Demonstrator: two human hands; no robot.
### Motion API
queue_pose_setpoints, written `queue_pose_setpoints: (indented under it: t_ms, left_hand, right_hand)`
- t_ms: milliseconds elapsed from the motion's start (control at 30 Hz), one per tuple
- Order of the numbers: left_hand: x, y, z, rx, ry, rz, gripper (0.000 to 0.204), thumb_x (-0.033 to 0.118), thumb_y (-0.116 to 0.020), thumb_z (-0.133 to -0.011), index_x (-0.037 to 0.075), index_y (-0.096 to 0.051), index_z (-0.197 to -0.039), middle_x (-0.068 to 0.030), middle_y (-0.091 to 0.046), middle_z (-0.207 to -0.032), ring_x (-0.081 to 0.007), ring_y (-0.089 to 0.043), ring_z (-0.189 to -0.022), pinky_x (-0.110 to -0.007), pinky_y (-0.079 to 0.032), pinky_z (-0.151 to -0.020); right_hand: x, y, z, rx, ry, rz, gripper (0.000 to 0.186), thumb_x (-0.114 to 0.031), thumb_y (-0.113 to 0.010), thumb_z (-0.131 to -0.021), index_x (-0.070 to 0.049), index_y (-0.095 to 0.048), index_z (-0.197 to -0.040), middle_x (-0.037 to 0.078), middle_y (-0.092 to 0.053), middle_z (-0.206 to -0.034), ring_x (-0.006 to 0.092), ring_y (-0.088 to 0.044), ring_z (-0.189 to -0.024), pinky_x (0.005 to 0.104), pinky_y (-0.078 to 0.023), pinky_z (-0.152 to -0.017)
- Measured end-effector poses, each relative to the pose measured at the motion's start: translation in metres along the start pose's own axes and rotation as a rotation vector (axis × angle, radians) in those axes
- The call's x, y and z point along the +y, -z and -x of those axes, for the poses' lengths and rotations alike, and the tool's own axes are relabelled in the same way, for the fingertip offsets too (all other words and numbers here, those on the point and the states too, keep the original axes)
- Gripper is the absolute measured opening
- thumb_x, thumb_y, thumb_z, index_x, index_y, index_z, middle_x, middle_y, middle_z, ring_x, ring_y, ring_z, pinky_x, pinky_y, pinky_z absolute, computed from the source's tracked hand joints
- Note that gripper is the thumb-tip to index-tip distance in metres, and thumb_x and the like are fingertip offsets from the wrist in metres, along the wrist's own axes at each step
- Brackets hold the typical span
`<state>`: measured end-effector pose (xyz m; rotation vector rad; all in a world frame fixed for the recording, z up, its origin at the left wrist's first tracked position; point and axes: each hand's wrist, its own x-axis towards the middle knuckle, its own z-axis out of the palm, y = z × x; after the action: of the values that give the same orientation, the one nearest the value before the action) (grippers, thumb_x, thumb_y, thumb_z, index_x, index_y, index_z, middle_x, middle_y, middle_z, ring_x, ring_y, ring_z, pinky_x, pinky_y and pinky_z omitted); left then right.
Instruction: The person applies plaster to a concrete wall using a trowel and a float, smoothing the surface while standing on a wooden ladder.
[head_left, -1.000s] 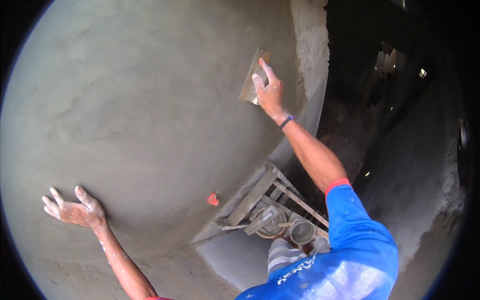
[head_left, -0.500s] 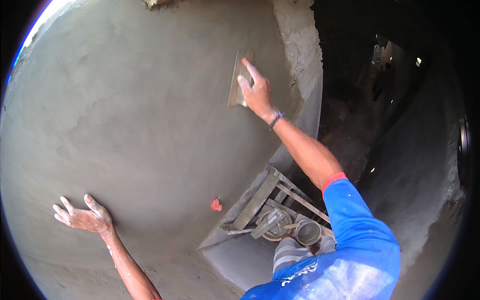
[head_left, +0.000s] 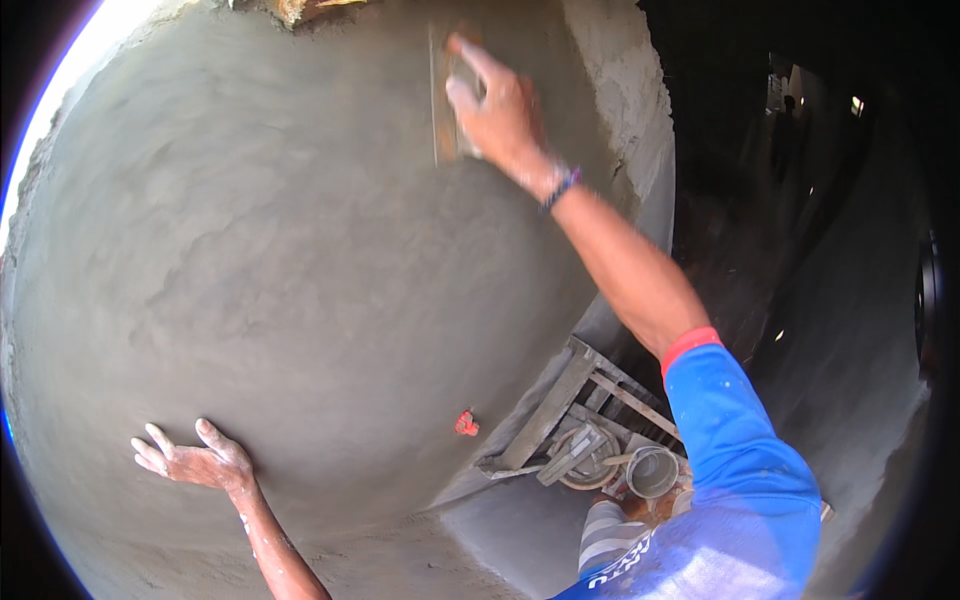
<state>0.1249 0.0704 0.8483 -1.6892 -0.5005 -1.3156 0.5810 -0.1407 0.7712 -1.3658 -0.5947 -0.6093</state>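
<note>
A wall of smooth grey wet plaster (head_left: 290, 260) fills most of the head view. High on it, near its right side, my right hand (head_left: 505, 115) grips a plastering float (head_left: 443, 115) that lies against the plaster. This hand is somewhat blurred; its index finger stretches along the float, and the handle is mostly hidden under the palm. Lower left, my left hand (head_left: 205, 463) is spread with nothing in it, fingers apart and whitened with plaster. It is at the wall's surface; whether the palm presses on it I cannot tell.
A small red piece (head_left: 466, 423) sticks out of the plaster. Below right stands a wooden scaffold frame (head_left: 548, 412) with a bucket (head_left: 652, 472) and a round basin (head_left: 600, 470) near my legs. Rough, broken plaster (head_left: 625, 90) edges the wall's right side, with a dark space beyond.
My right hand has moved the float up and to the left across the plaster. My left hand keeps its place on the wall, while the whole view has shifted slightly.
</note>
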Motion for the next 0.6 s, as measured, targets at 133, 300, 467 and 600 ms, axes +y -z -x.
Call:
queue_pose_setpoints:
  t_ms: [133,300,467,600]
  left_hand:
    - [0.001,-0.005,-0.002,0.027,-0.044,-0.01,0.078,0.063,-0.041,-0.099,0.001,-0.038,-0.147,-0.0268,-0.03,-0.153,-0.0451,-0.022,-0.144,-0.061,-0.021,-0.116]
    - [-0.002,-0.006,0.002,0.008,-0.012,0.018,0.076,0.061,-0.042,-0.099,0.002,-0.038,-0.146,-0.0262,-0.029,-0.153,-0.0471,-0.02,-0.144,-0.063,-0.023,-0.114]
    - [-0.014,-0.003,0.0,0.029,-0.075,-0.006,0.073,0.06,-0.041,-0.1,0.001,-0.041,-0.144,-0.0267,-0.036,-0.15,-0.0459,-0.028,-0.142,-0.064,-0.023,-0.114]
    - [-0.002,-0.012,-0.005,0.102,-0.068,0.025,0.073,0.06,-0.043,-0.1,0.0,-0.045,-0.142,-0.0221,-0.045,-0.145,-0.0434,-0.033,-0.139,-0.061,-0.023,-0.116]
  right_hand:
    - [-0.041,0.005,-0.03,-0.019,-0.123,-0.018,0.047,-0.02,-0.063,-0.087,-0.007,-0.062,-0.131,0.02,-0.069,-0.115,0.0356,-0.068,-0.102,0.0408,-0.054,-0.09]
    - [-0.044,-0.035,0.122,-0.328,0.268,0.077,0.051,-0.016,-0.063,-0.087,-0.019,-0.058,-0.138,0.02,-0.063,-0.092,0.0321,-0.066,-0.075,0.0414,-0.057,-0.068]
    - [-0.007,-0.011,0.035,-0.163,0.565,0.226,0.047,-0.017,-0.061,-0.091,-0.025,-0.059,-0.137,0.015,-0.059,-0.09,0.0296,-0.064,-0.075,0.0425,-0.055,-0.063]
    - [0.079,0.033,-0.059,0.03,0.269,-0.073,0.047,-0.022,-0.062,-0.092,-0.005,-0.056,-0.136,0.02,-0.063,-0.13,0.0303,-0.061,-0.119,0.0368,-0.046,-0.103]
